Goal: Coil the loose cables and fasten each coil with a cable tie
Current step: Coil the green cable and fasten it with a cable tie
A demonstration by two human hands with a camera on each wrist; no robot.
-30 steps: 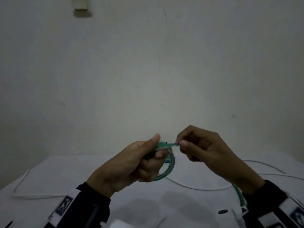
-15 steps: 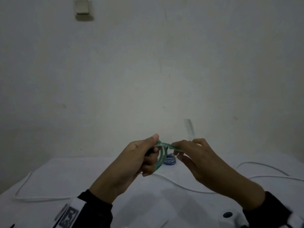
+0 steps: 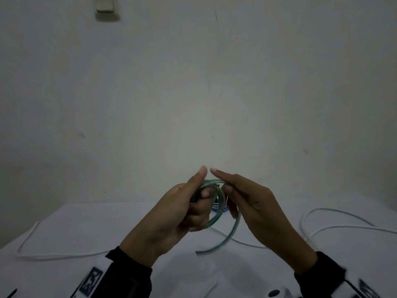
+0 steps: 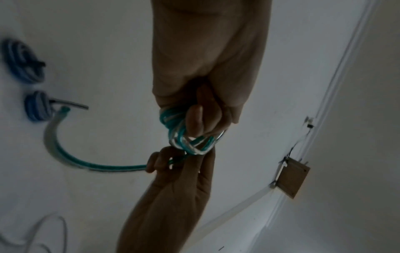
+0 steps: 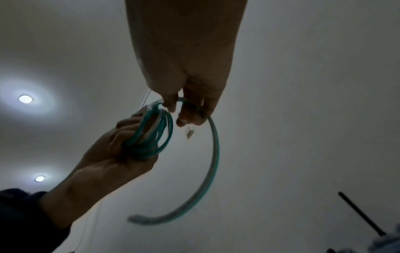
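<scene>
Green cable made up the coil, held in the air above the surface between both hands. The left hand had its grip clamped round the gathered loops, thumb pointing up beside them. The right hand, just beside the coil, pinched the strand where it left the loops, and the remaining tail curved down from that pinch to a free end hanging below the coil.

Judging by this, the green cable was nearly wound: only that short tail was left to lay onto the coil. No tie could be seen on the coil, so fastening seemed to remain. Beyond the coil, on the surface, lay two blue coils, apparently finished, though whether they were tied could not be made out. A white cable trailed loose across the surface to either side of the coil, so at least one more looked unwound.
</scene>
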